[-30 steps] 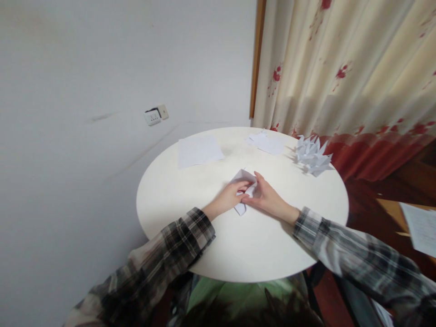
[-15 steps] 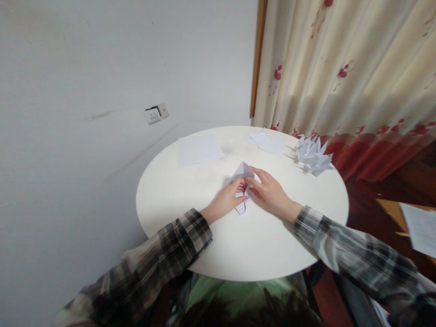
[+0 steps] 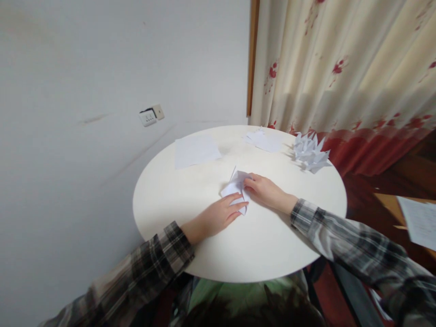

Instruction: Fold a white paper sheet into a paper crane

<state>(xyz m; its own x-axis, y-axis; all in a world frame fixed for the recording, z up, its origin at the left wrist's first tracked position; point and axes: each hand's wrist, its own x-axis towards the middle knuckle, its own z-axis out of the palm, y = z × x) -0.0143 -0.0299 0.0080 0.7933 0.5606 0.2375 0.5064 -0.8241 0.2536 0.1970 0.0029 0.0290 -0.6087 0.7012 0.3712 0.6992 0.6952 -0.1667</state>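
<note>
A partly folded piece of white paper [image 3: 235,187] lies near the middle of the round white table [image 3: 190,190]. My left hand [image 3: 218,217] rests on its near corner with the fingers stretched out flat. From the right, my right hand [image 3: 265,190] pinches the paper's right edge with closed fingers. One flap of the paper stands up a little at the back. Both arms wear plaid sleeves.
A flat white sheet [image 3: 195,151] lies at the table's back left, and smaller paper pieces [image 3: 263,140] at the back. A heap of folded paper figures [image 3: 310,152] sits at the back right by the flowered curtain [image 3: 340,68]. A wall socket [image 3: 150,116] is on the left wall.
My left hand has drawn back toward me and flattened on the paper's near corner. My right hand has shifted slightly left onto the paper's edge, and a flap has risen.
</note>
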